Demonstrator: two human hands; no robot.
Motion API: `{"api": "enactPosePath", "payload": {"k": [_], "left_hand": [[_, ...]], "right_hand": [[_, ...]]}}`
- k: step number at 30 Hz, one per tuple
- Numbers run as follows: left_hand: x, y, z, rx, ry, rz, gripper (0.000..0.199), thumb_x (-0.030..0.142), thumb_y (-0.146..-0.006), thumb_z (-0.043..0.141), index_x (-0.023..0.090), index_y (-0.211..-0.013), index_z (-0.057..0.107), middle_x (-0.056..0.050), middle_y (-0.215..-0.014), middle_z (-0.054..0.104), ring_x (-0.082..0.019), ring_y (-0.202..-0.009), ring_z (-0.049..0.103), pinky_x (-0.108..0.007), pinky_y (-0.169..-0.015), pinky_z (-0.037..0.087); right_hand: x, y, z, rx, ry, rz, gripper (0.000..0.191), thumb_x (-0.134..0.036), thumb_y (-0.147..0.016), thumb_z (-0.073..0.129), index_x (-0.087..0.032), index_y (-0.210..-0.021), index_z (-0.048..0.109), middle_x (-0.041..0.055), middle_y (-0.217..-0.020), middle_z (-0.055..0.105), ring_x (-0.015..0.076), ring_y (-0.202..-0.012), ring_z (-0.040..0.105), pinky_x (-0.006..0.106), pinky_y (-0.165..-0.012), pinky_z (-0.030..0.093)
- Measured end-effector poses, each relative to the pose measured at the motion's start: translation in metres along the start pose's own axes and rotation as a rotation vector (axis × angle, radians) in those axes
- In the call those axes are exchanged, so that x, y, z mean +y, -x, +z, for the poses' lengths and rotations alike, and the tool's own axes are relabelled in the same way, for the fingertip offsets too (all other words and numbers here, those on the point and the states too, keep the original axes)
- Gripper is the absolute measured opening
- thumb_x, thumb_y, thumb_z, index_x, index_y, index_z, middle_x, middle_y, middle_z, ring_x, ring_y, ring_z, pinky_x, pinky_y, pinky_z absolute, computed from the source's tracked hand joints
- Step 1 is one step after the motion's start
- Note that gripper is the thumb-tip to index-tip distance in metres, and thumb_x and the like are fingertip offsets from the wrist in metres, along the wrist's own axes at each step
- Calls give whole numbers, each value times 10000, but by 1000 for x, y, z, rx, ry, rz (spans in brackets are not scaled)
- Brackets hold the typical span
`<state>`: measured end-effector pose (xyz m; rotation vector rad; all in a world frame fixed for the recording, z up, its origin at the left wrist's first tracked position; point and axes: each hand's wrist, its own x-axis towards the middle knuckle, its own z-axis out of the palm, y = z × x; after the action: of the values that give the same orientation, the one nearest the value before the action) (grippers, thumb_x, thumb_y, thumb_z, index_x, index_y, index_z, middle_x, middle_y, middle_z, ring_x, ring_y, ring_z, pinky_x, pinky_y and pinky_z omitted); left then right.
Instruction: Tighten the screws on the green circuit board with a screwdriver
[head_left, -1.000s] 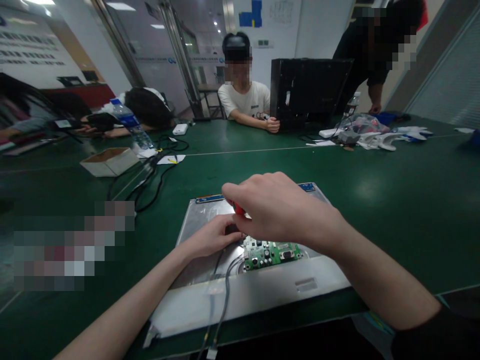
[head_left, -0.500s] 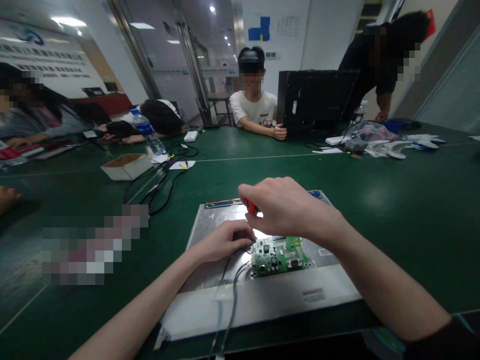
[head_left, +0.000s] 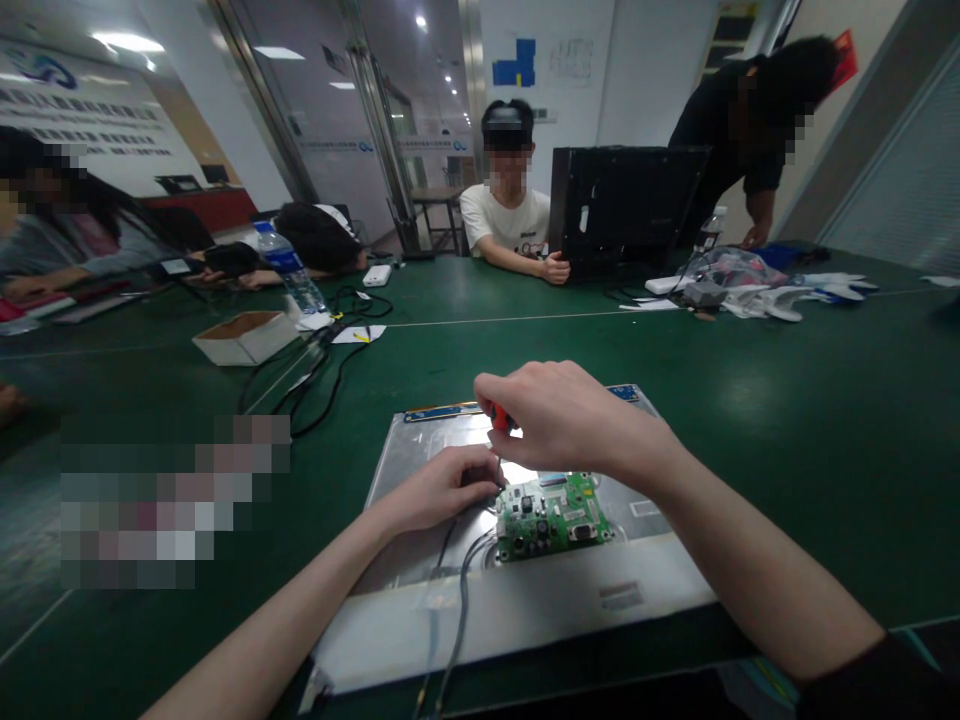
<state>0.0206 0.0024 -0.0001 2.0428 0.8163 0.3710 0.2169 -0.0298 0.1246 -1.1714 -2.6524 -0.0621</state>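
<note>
My right hand (head_left: 574, 415) is closed around a screwdriver (head_left: 500, 417) with an orange-red and black handle. Its thin shaft points down at the upper left corner of a green circuit board (head_left: 551, 515). Close to the tip, the fingers of my left hand (head_left: 446, 488) are pinched together at that corner; what they hold, if anything, is hidden. Beneath the board lies a silvery display panel (head_left: 525, 625) with a pale strip along its near edge. Grey cables (head_left: 463, 610) run from the board's left side over that edge.
Across the green table, a person in white (head_left: 510, 215) holds a black monitor (head_left: 626, 205). An open box (head_left: 244, 345), a water bottle (head_left: 292, 268) and black cables (head_left: 341, 380) are at left. White gloves (head_left: 765, 300) and plastic bags lie at far right.
The whole view has shifted slightly. My hands hold nearly the same pose, and the screwdriver stays at the same corner of the circuit board.
</note>
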Motion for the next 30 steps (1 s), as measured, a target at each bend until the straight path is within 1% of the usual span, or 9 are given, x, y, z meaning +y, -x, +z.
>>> {"api": "enactPosePath", "payload": {"k": [8,12,18,23,30], "left_hand": [[-1,-3,0,16,-64,1,99,253,-828,581,167,-856,619,-8,-786,649,-176,-724,587,-280,-670,465],[1,-3,0,28,-76,-32,144,295,-808,603,167,-873,620,-6,-774,657,-186,-727,584,-283,-672,470],[6,-3,-3,-7,-40,-79,128,289,-790,610,165,-819,603,-3,-742,648,-178,-696,586,-268,-641,469],[4,-3,-3,14,-34,-55,87,256,-796,597,170,-806,606,16,-716,610,-159,-674,557,-249,-616,446],[-1,-3,-3,-15,-27,-3,88,247,-821,576,169,-835,614,3,-747,625,-159,-681,558,-261,-633,442]], "right_hand": [[-2,2,0,5,5,-10,137,-233,-813,544,-176,-933,577,27,-763,655,141,-610,533,265,-477,212],[-6,0,1,1,13,-22,145,-232,-831,537,-171,-950,593,42,-776,670,150,-615,555,276,-476,199],[-5,1,0,-18,-8,-26,164,-228,-844,532,-169,-983,596,54,-810,680,166,-661,595,279,-498,219],[-4,2,-3,-25,4,-8,160,-244,-852,545,-166,-983,594,58,-813,677,167,-686,596,278,-501,215],[-3,4,0,-21,-16,-9,144,-251,-859,529,-172,-969,576,39,-800,672,148,-643,557,280,-498,200]]}}
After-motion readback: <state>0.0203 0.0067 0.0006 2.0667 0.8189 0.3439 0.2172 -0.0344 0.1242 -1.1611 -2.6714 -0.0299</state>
